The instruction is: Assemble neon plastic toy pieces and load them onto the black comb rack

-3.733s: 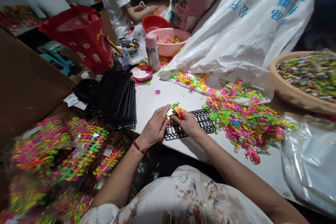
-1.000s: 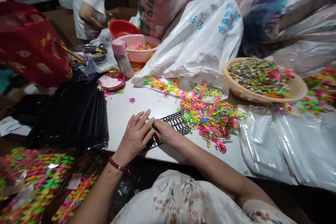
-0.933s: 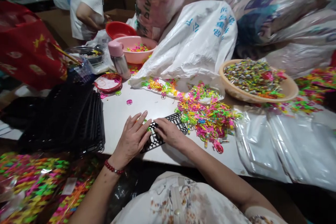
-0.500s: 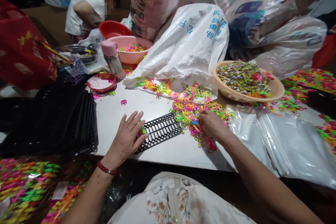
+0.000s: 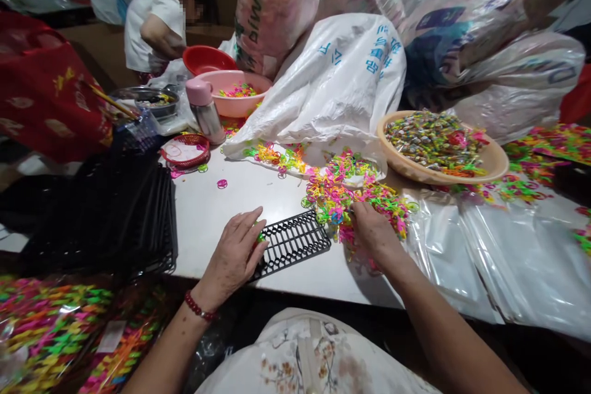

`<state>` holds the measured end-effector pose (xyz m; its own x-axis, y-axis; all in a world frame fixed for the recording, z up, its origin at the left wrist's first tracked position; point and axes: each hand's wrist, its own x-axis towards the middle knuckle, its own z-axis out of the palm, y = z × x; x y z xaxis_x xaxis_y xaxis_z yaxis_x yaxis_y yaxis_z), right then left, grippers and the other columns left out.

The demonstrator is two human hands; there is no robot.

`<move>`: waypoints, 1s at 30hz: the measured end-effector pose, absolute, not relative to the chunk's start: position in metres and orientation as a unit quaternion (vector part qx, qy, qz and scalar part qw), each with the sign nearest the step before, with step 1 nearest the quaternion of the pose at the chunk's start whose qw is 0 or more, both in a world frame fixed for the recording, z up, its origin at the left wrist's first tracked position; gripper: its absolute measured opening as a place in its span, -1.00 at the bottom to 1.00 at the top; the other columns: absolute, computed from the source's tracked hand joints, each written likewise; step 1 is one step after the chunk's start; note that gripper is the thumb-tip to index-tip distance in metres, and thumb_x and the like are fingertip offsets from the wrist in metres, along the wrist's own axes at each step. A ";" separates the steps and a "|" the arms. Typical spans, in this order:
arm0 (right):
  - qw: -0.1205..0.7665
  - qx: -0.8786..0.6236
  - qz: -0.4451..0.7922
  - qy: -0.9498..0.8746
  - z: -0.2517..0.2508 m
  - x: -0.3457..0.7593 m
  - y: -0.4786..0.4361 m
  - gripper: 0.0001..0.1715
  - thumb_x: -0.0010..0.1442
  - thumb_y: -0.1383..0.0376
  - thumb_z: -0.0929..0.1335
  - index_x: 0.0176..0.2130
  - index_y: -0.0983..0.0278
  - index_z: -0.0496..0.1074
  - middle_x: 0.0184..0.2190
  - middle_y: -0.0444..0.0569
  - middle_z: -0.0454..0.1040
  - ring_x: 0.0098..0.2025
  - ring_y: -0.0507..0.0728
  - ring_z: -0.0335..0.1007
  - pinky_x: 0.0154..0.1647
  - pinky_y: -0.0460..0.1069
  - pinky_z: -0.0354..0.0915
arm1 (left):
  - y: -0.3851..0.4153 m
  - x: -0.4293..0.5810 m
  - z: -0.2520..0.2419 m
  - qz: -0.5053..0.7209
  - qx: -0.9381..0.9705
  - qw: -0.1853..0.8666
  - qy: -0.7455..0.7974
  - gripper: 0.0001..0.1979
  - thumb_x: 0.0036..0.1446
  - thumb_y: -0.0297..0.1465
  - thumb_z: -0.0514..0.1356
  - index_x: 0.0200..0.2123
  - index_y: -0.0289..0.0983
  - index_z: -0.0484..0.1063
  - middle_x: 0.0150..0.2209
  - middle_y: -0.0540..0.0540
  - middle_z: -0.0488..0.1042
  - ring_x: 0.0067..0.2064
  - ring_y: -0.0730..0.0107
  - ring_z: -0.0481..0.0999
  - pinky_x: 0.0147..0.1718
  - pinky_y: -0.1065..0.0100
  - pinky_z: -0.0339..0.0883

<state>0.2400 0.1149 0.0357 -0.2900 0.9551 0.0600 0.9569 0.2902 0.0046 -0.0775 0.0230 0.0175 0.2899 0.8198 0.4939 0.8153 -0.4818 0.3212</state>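
A black plastic rack point(image 5: 295, 240) with rows of slots lies on the white table. My left hand point(image 5: 236, 249) rests over its left end, fingers stretched out and thumb along the near side. Bits of green show beside those fingers, mostly hidden. To the right of the rack spreads a heap of small bright plastic pieces point(image 5: 332, 194) in pink, green, yellow and orange. My right hand point(image 5: 375, 231) is at the heap's near side with its fingers closed in a pinch; what lies between the fingertips is hidden.
A white sack point(image 5: 323, 86) spills pieces onto the table. At the right stand a peach basin point(image 5: 501, 166) of wrapped items and clear plastic bags point(image 5: 517, 258). Stacked black racks point(image 5: 115, 215), a red basket point(image 5: 184, 163) and a flask point(image 5: 205, 111) are left. A person point(image 5: 154, 28) bends behind.
The whole view has shifted slightly. My left hand's fingers have come closer together over the rack's end. My right hand stays at the heap, its fingers still closed.
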 end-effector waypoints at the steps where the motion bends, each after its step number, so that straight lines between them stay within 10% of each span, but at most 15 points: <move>1: 0.054 -0.588 -0.001 -0.807 0.033 0.236 0.115 -0.81 0.27 0.48 0.20 -0.24 0.29 0.35 -0.31 0.03 0.44 -0.34 0.13 0.34 -0.36 -0.03 0.11 | 0.023 -0.076 0.017 0.313 0.800 0.003 0.512 -0.55 0.27 -0.45 0.13 0.21 -0.24 0.21 0.26 -0.26 0.28 0.24 0.11 0.27 0.22 -0.05 0.22; 13: 0.285 -0.425 0.401 -0.760 0.006 0.115 0.090 -0.91 0.22 0.31 0.24 -0.27 0.23 0.34 -0.37 -0.08 0.48 -0.34 0.10 0.40 -0.27 -0.04 0.29 | 0.022 -0.080 0.017 0.321 0.790 0.048 0.520 -0.32 0.33 -0.43 0.03 0.43 -0.19 -0.19 0.29 -0.27 0.23 0.29 0.14 0.22 0.27 -0.04 0.14; 30: 0.151 -0.337 0.327 -0.870 -0.004 0.085 0.098 -0.61 0.09 0.53 0.26 -0.07 0.30 0.36 -0.11 0.10 0.50 -0.04 0.18 0.42 -0.03 0.01 0.31 | 0.024 -0.085 0.017 0.290 0.814 0.037 0.502 -0.31 0.33 -0.47 0.02 0.43 -0.17 -0.20 0.36 -0.23 0.14 0.34 0.14 0.16 0.27 -0.02 0.14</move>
<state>0.0851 0.0981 -0.0037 -0.7274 0.6849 0.0426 0.4872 0.5591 -0.6709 -0.0846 0.0244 0.0169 0.3292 0.8385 0.4343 0.7955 -0.4940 0.3509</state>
